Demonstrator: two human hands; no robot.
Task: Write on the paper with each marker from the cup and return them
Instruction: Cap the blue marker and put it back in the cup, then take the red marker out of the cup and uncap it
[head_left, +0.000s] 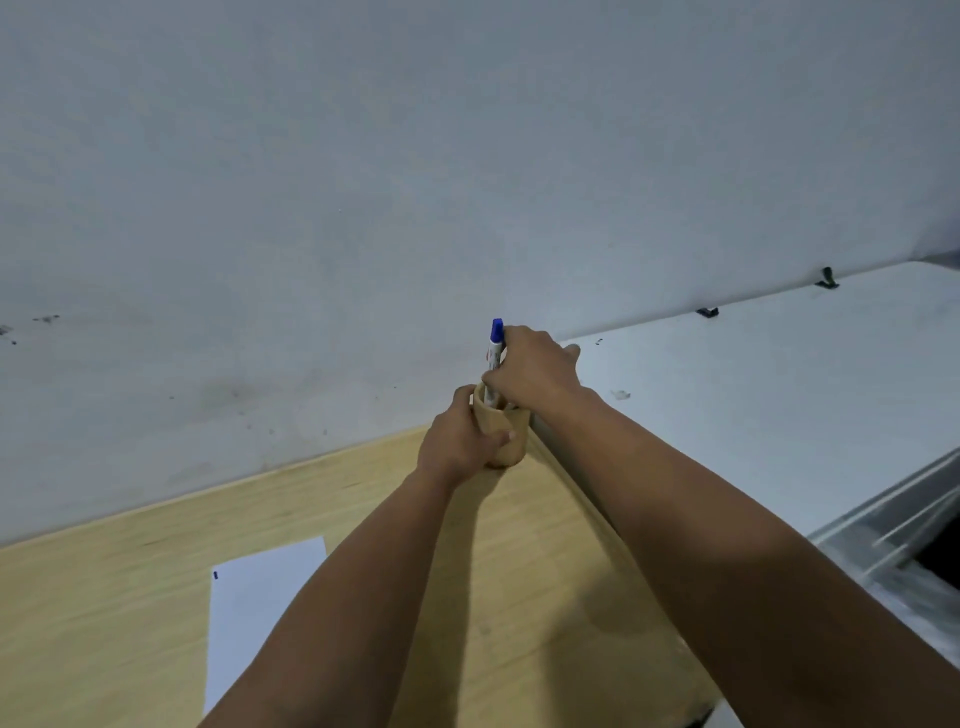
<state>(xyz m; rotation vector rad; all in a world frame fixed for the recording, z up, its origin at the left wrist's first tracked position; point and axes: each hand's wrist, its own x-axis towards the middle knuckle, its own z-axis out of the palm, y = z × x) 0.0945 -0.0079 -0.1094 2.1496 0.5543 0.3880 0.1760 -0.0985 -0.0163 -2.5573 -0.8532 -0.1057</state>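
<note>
A tan cup (501, 423) stands at the far right corner of the wooden table (130, 597), close to the wall. My left hand (457, 441) wraps around the cup's side. A white marker with a blue cap (495, 358) stands upright, its lower end inside the cup, and my right hand (535, 371) grips its barrel from the right. A white sheet of paper (249, 608) lies on the table near the front left, with a small blue mark near its top left corner; my left forearm covers part of it.
A grey wall (363, 182) rises directly behind the table. A white surface (779, 405) adjoins the table on the right, higher than the wood, with small dark clips along its far edge. A metal frame (904, 535) shows at far right.
</note>
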